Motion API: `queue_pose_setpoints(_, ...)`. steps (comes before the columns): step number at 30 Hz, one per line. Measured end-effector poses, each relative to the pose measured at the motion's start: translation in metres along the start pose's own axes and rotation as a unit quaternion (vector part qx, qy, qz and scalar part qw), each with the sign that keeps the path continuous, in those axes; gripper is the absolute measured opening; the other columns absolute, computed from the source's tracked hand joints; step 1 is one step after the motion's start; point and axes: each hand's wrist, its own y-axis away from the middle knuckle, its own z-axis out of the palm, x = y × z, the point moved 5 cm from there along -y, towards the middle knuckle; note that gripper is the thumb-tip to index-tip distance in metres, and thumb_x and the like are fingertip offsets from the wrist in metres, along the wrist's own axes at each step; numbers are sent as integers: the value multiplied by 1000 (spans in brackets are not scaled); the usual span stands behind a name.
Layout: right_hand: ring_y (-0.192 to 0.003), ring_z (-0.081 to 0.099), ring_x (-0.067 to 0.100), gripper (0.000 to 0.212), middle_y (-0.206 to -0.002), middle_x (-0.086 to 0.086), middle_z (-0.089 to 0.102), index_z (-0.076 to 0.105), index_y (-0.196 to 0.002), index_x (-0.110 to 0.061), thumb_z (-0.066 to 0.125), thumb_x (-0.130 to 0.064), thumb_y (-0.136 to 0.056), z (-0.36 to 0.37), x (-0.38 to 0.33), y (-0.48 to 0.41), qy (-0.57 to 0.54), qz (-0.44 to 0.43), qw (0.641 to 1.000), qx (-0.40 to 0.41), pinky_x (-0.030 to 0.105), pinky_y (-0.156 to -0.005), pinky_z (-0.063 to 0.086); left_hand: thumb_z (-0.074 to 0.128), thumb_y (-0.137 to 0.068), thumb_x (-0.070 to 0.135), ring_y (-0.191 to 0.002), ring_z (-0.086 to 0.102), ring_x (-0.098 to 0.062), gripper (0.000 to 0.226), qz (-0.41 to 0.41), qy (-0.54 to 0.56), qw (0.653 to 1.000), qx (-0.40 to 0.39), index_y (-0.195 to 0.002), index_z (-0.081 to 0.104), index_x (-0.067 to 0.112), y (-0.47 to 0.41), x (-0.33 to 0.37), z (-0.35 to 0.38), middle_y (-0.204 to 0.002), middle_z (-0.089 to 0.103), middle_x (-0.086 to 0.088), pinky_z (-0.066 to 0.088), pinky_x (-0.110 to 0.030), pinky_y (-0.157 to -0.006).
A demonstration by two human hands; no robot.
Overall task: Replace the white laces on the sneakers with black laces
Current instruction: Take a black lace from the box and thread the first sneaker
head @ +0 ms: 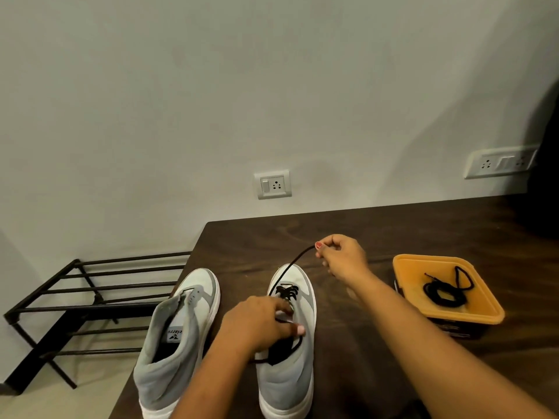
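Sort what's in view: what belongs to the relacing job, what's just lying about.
Job: half-laced sneaker, unlaced sneaker, black lace in the right hand, spare black lace in the orange tub.
Lying about: metal shoe rack, wall sockets.

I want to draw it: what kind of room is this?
Probably a room in a home: a shoe rack beside a dark wooden table, wall sockets, and sneakers being laced.

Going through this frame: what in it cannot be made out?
Head view only.
- Upper eyelets of the partly laced sneaker: covered by the left hand; what its grip holds is unclear.
- Its heel: cut by the bottom edge.
- Tip of the black lace: pinched inside the right hand.
- Print on the tub under the orange lid: too small.
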Motion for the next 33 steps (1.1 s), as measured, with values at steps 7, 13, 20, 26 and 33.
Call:
queue_pose_setpoints(7, -61, 52, 8, 14, -74, -1, 65, 65, -80, -16, 59, -15, -93, 6, -3, 4, 3, -13, 999, -32, 21, -56, 42, 44, -94, 51, -54, 58, -16, 50, -29, 109, 994, -6, -65, 60, 14, 3, -18, -11, -61, 60, 0, 48, -25, -60)
queue_pose_setpoints(13, -69, 55, 11, 11, -74, 0, 61, 68, -79, -20, 65, -19, -89, 17, -7, 7, 27, -41, 994, -99, 26, -65, 48, 53, -94, 15, -61, 57, -5, 19, -82, 122, 960, -240, -94, 70, 23, 31, -72, -3, -73, 61, 8, 42, -14, -52)
queue_pose_setpoints(20, -71, 57, 2, 5, -75, -8, 65, 73, -81, -17, 70, -19, -84, 41, -14, 23, 77, -70, 969, -225, 15, -62, 43, 57, -93, 19, -109, 54, -6, 32, 86, 279, 933, 212, -124, 56, 26, 1, -33, -39, -117, 57, 10, 41, -18, -89)
queue_pose_setpoints(26, -63, 55, 10, 19, -73, 1, 63, 64, -68, -20, 69, -21, -86, 41, -7, 23, 93, -33, 978, -183, 19, -52, 46, 55, -93, 9, -76, 60, 0, 17, 111, 288, 920, 243, -99, 68, 17, -16, -3, -26, -84, 64, 7, 43, -2, -64)
queue_pose_setpoints(33, -68, 65, 16, 24, -78, 5, 65, 61, -76, -11, 82, -23, -73, 42, 12, 37, 304, 71, 909, -277, 26, -54, 57, 58, -89, 17, -87, 63, -14, 16, 75, 142, 964, 212, -95, 73, 21, -21, -7, -15, -92, 71, 2, 49, -27, -81)
